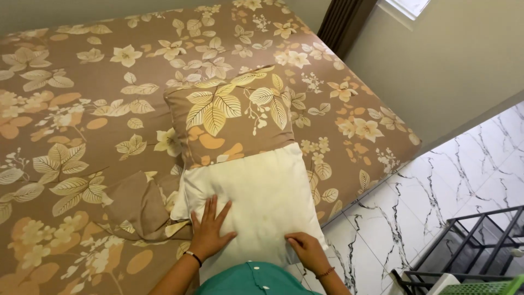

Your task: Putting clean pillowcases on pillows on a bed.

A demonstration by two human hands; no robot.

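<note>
- My left hand (209, 232) lies flat and spread wide on the white pillow (256, 202), fingers fanned toward the headboard side; I judge it is pinning the pillow down so it does not slide.
- My right hand (307, 249) is curled at the pillow's near right corner, fingers bent over the edge; it seems to pinch that corner, though I cannot tell how firm the grip is.
- The pillow sits at the near edge of the bed (82, 109), its far half already inside the floral pillowcase (232, 117), its near half bare.
- The pillowcase mouth crosses the pillow's middle, well ahead of both hands.
- A loose fold of brown sheet (139, 205) is bunched just left of the pillow, touching it.
- To the right the mattress edge drops to the marble floor (436, 186); a black wire rack (475, 246) stands near my right side, so room there is tighter than on the left.
</note>
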